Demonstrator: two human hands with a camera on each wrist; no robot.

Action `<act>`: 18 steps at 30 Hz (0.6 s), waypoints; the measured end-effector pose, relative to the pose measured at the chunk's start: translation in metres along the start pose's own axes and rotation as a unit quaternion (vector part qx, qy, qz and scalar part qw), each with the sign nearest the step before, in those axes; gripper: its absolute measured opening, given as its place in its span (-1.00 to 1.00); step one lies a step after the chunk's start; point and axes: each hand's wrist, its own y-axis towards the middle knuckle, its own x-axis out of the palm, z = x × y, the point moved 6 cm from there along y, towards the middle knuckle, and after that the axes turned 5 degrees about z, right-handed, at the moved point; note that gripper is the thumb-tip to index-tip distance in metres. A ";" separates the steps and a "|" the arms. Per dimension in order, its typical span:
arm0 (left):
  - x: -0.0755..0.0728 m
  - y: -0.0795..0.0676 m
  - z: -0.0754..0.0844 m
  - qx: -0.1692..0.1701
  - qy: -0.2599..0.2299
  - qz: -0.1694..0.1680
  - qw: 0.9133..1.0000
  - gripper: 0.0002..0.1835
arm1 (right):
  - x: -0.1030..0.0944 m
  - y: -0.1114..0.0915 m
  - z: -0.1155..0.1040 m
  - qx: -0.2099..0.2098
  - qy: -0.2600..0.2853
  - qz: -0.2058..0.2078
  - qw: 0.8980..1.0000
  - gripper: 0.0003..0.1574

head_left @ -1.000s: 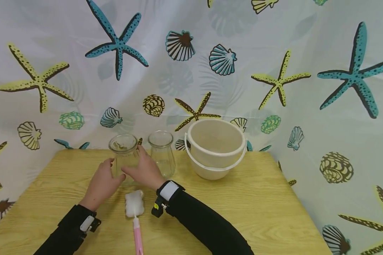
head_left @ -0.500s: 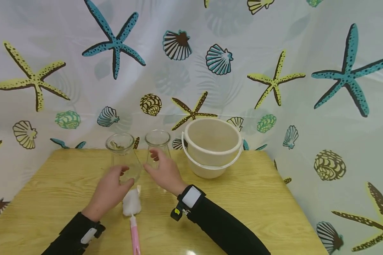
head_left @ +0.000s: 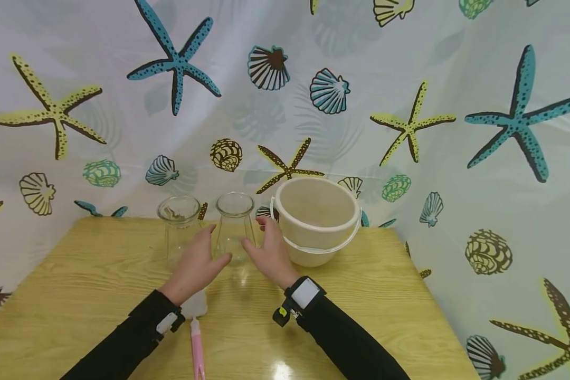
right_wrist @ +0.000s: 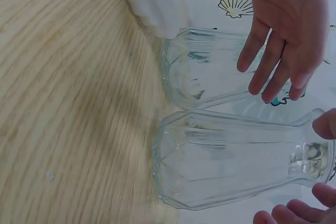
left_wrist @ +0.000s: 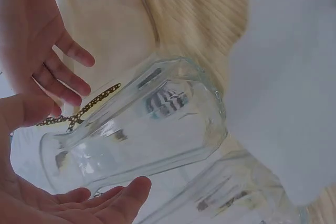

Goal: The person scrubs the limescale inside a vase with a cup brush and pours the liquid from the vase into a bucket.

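Near the back edge of the yellow wood-grain worktop (head_left: 370,311), before a white starfish-printed curtain (head_left: 380,58), a clear faceted glass vase (head_left: 234,235) stands beside its twin (head_left: 174,240), between the left hand (head_left: 197,266) and right hand (head_left: 272,250), both held wide. Only the head view shows the pink handle (head_left: 197,351) of a white-headed brush (head_left: 196,328).
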 end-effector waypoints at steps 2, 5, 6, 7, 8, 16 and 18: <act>0.005 0.007 0.000 -0.004 -0.001 -0.005 1.000 -0.07 | 0.003 0.003 0.003 0.008 0.001 -0.023 1.000 -0.16; 0.011 0.017 0.000 -0.006 0.002 -0.011 1.000 -0.02 | 0.008 0.008 0.007 0.030 -0.004 -0.056 0.998 -0.01; 0.014 0.020 -0.001 -0.007 0.002 -0.012 1.000 -0.01 | 0.010 0.010 0.008 0.037 -0.007 -0.064 0.997 0.03; 0.016 0.023 -0.001 -0.008 0.005 -0.012 1.000 0.01 | 0.012 0.012 0.010 0.047 -0.008 -0.071 0.996 0.07; 0.019 0.025 -0.002 -0.009 0.004 -0.013 1.000 0.02 | 0.015 0.013 0.013 0.058 -0.006 -0.079 0.995 0.10; 0.030 0.036 -0.007 -0.014 -0.010 0.004 1.000 0.12 | 0.031 0.021 0.019 0.049 0.010 -0.107 0.993 0.06; 0.029 0.040 -0.006 -0.013 -0.008 0.011 1.000 0.13 | 0.030 0.026 0.018 0.032 0.003 -0.097 0.995 0.02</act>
